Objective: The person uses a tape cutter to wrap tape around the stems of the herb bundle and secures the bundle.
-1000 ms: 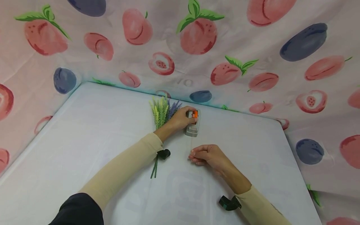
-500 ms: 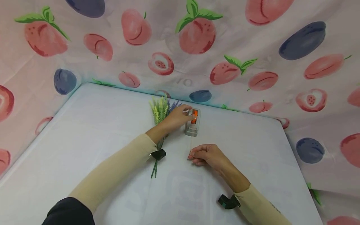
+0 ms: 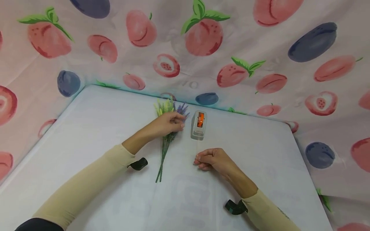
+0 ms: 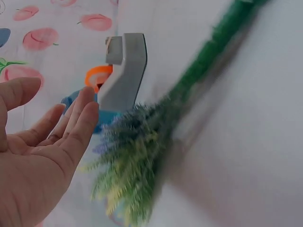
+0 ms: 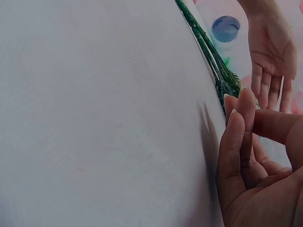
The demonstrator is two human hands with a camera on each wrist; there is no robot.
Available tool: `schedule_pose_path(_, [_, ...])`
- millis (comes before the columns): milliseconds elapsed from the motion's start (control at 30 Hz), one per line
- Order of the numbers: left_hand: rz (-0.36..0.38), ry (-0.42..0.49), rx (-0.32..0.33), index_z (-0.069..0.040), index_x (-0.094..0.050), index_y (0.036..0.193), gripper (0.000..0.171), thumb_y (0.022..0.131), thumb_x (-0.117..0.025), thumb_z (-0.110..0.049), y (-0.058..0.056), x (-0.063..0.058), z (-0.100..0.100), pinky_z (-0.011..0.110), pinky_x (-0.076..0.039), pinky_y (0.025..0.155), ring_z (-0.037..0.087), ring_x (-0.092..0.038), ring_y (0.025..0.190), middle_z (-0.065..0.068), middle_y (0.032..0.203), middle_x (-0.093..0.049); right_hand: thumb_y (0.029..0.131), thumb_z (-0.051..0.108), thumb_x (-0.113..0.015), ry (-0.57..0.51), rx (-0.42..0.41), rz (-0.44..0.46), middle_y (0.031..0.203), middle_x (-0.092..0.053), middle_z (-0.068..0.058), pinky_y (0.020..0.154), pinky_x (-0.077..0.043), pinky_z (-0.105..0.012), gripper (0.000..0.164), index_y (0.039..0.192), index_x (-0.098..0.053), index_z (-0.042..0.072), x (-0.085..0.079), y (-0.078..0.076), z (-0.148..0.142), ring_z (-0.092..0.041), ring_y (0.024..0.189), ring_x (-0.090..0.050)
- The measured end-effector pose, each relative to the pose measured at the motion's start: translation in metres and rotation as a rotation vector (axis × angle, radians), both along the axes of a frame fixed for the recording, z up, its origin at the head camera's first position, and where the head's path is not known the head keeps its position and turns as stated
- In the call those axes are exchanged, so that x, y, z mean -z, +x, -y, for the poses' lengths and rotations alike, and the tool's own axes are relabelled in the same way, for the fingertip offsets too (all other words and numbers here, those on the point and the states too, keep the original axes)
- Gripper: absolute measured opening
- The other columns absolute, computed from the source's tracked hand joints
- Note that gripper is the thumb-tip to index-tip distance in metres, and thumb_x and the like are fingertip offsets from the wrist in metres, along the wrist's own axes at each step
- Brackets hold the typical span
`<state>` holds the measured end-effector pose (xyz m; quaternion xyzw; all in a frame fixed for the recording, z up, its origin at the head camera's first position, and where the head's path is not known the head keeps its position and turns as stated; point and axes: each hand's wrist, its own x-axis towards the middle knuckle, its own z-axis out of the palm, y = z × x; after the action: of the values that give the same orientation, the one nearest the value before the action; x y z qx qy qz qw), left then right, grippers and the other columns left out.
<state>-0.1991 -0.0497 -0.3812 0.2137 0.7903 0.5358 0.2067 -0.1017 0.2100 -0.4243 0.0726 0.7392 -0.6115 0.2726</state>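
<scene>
My left hand (image 3: pixel 164 124) passes over a bunch of artificial lavender sprigs (image 3: pixel 164 157), yellow-green and purple, its fingers loose and holding nothing. In the left wrist view, the left hand (image 4: pixel 47 156) has its fingers spread beside the flower heads (image 4: pixel 128 170). A grey tape dispenser (image 3: pixel 198 133) with an orange roll core (image 3: pixel 200 120) stands right of the flowers. From its front a faint clear strip of tape (image 3: pixel 198 146) runs to my right hand (image 3: pixel 215 160), which pinches its end between thumb and fingers. In the right wrist view, the strip itself hardly shows at those fingertips (image 5: pixel 246 101).
A white-covered table (image 3: pixel 115 106) bears everything. Behind and beside it hangs a pale cloth (image 3: pixel 179 35) printed with peaches and plums. Small black cameras sit at both wrists, the left camera (image 3: pixel 138 164) near the flower stems and the right camera (image 3: pixel 235 207) lower right.
My left hand has let go of the tape dispenser and moved left, over the flowers. The dispenser stands where it was. My right hand has stayed in place with the tape end.
</scene>
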Motion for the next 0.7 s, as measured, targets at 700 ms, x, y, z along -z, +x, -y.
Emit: schedule_pose_path(700, [0.002, -0.259, -0.086, -0.006, -0.062, 0.131, 0.037, 0.097, -0.063, -0.022, 0.043, 0.013, 0.05, 0.036, -0.051, 0.077, 0.021, -0.064, 0.091, 0.009, 0.109, -0.068, 0.094, 0.012, -0.073, 0.016, -0.034, -0.011, 0.096, -0.078, -0.013, 0.068, -0.059, -0.024, 0.029, 0.113, -0.068, -0.009, -0.002, 0.0, -0.001, -0.012, 0.07, -0.071])
